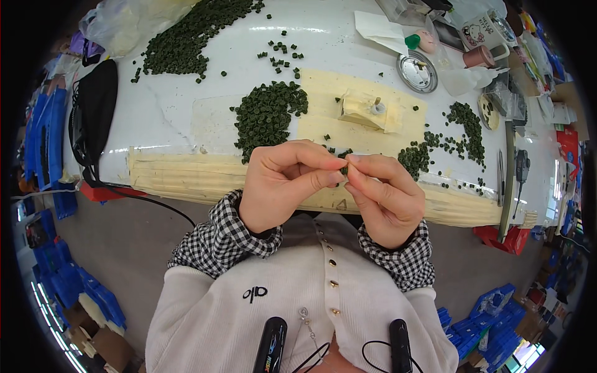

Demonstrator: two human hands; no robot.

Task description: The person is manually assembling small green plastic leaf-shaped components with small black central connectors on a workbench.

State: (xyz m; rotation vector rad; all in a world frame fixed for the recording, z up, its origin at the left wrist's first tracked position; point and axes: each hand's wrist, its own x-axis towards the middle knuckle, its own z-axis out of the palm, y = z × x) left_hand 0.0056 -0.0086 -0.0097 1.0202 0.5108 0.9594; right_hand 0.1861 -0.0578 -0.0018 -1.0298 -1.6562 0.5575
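Close to the table's front edge, my left hand (283, 183) and my right hand (387, 193) meet fingertip to fingertip. Both are closed in a pinch on a small dark green piece (344, 170), mostly covered by the fingers. Just beyond my left hand lies a pile of small dark green pieces (267, 115). A smaller heap of dark green pieces (413, 160) sits beside my right hand. Past my fingers, a tape-wrapped block (364, 110) with a small upright peg rests on a yellow taped sheet (317, 93).
A large green pile (180, 46) lies at the far left, near a black cloth bag (96, 118). At the right are another green pile (466, 127), a round metal tin (417, 71), a white mug (485, 31) and tweezers (500, 177). Yellow tape (180, 174) covers the front edge.
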